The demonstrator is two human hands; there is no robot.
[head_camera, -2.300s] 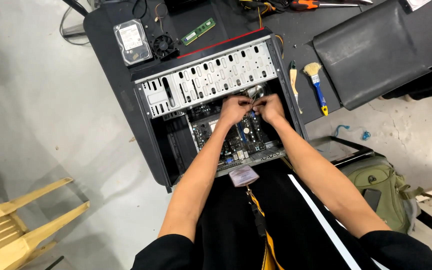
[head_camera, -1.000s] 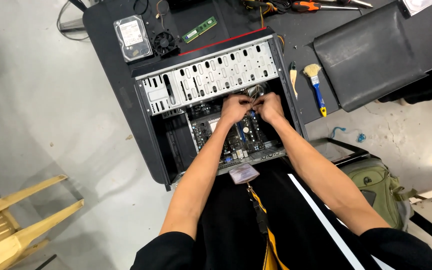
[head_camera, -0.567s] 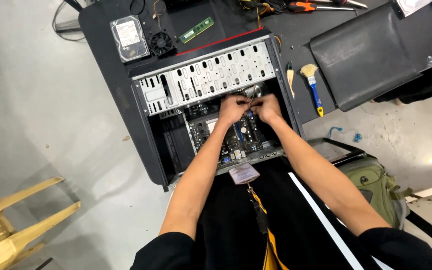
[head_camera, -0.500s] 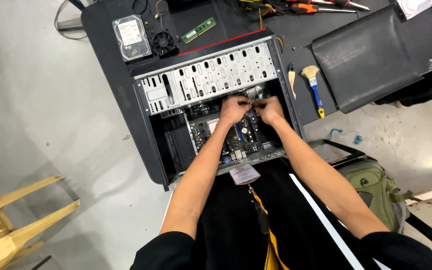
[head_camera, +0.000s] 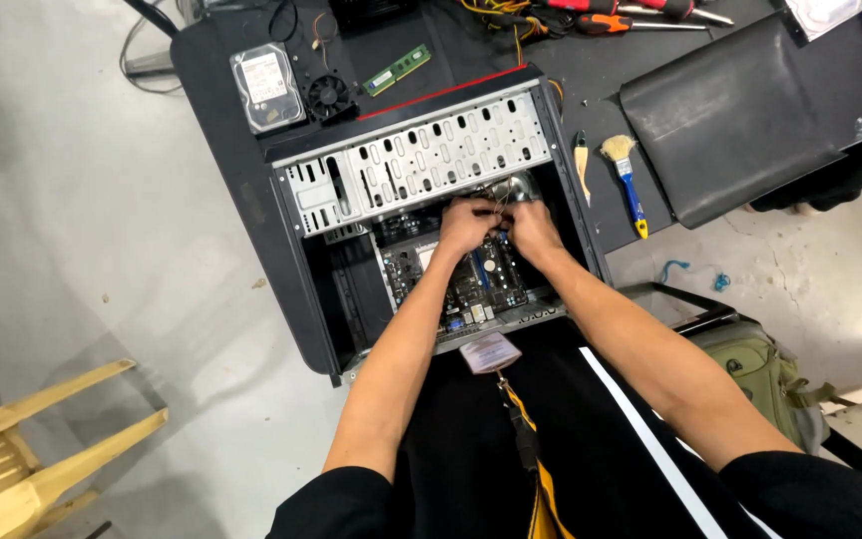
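Both hands meet inside the open computer case [head_camera: 421, 160] lying on the dark tabletop [head_camera: 221, 120], above the motherboard [head_camera: 471, 284]. The left hand [head_camera: 466, 225] and right hand [head_camera: 531, 228] have fingers pressed together, pinching thin wires [head_camera: 499, 203]; work best done gently, keeping the strands clear of the drive cage.

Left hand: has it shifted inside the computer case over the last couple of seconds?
No. The left hand sits at the same spot as before, just below the perforated drive cage and against the right hand, above the motherboard.
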